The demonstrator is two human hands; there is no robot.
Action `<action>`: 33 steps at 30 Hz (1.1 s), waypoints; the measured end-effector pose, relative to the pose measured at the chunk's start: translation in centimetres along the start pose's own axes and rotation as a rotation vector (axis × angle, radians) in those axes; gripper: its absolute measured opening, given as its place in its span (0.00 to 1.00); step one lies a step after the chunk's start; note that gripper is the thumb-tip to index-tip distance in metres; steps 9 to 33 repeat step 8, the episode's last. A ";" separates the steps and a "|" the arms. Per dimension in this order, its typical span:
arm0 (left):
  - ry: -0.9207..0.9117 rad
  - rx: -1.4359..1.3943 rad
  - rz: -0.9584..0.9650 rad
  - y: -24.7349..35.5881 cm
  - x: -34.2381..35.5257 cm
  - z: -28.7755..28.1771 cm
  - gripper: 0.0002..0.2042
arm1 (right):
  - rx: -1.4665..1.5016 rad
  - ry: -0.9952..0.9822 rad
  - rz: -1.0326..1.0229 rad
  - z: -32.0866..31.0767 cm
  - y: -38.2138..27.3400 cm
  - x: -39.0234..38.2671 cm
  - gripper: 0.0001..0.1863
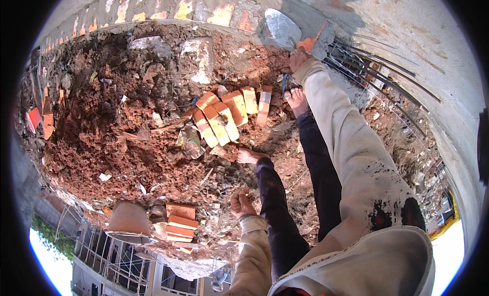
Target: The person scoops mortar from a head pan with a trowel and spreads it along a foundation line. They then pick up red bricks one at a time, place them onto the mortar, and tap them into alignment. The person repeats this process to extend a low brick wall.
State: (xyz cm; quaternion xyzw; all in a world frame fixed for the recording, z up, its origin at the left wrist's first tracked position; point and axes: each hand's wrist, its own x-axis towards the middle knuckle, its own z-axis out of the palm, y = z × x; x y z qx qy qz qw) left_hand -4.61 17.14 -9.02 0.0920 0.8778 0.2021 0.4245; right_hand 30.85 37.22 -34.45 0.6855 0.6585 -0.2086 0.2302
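Observation:
At the far right of the soil, my right hand (299,60) is closed around the handle of a trowel, the handle mostly hidden by the fingers. The trowel's flat grey blade (283,28) lies over wet mortar (311,21) at the end of a brick course (183,10). My left hand (242,204) hangs low near my left leg, fingers curled; what they hold, if anything, cannot be made out. Between the hands, several orange bricks (235,106) lie loosely grouped on the soil, in front of my bare feet (297,101).
Dark rebar rods (392,82) stick out beside a grey wall (438,46) at right. A thin string runs along the brick course. Red-brown soil (102,133) with rubble spreads left. A mortar-stained bucket (129,218) and a brick stack (181,222) stand lower left.

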 end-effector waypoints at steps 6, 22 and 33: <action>-0.005 0.019 0.001 -0.9 0.6 -1.0 0.09 | 0.519 0.272 0.082 -0.2 -2.8 -4.7 0.15; -0.013 0.020 0.003 -1.1 1.0 -1.1 0.10 | 0.424 0.330 -0.056 0.7 -3.8 -3.7 0.15; -0.013 0.020 0.003 -1.1 1.0 -1.1 0.10 | 0.424 0.330 -0.056 0.7 -3.8 -3.7 0.15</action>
